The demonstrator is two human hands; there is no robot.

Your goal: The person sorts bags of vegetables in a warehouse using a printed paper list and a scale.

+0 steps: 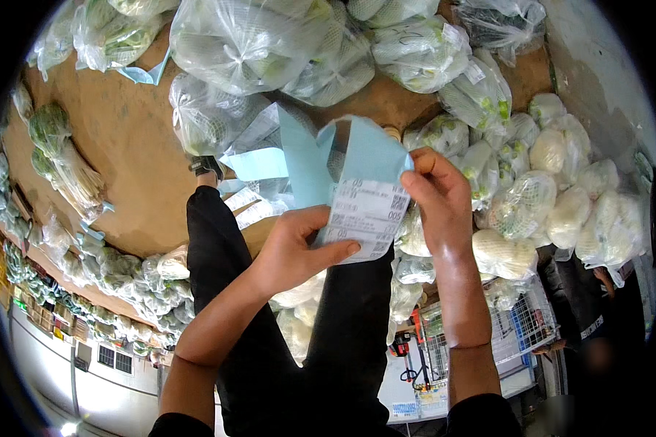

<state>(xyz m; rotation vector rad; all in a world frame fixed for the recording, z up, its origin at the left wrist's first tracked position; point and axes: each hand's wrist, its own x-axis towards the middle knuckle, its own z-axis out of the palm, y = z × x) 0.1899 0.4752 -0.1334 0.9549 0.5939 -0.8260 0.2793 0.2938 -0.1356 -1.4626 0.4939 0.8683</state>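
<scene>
Between my hands is a strip of printed paper labels (364,218) with a light-blue backing (369,153). My left hand (300,248) grips its lower end, the thumb lying over the printed face. At the upper right edge, my right hand (440,191) pinches the blue backing between thumb and fingertips. The labels bear writing and square codes. More blue backing paper (306,158) folds and loops behind the strip. Other white labels (262,210) hang lower down, left of it. Beyond them lies a knotted clear plastic bag (208,117) of pale produce in netting.
Large bags of netted vegetables (246,43) lie ahead on the brown floor (120,147). Bagged pale produce (519,202) is piled at right. Leafy bundles (65,158) lie at left. A wire cart (519,322) stands lower right, near another person in dark clothing (574,295).
</scene>
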